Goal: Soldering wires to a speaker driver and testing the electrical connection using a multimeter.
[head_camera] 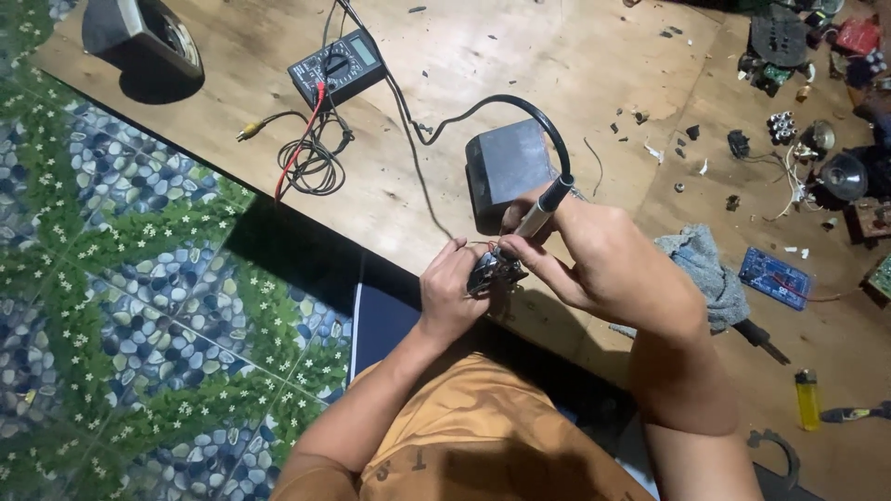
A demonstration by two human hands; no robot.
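Left hand (452,295) grips part (490,271); right hand (594,255) solders.

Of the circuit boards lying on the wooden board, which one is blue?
The blue circuit board, lying flat right of the grey rag; the one at the far right edge is green.

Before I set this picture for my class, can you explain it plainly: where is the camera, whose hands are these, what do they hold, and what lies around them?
The one picture comes from a camera on the person's head, looking down at their own bare hands. The left hand has a grip on a small dark electronic part. The right hand holds a pen-like soldering iron against it; its black cable loops behind. On the wooden board lie a multimeter with red and black leads, a dark box, a grey cloth, a blue circuit board and a yellow lighter.
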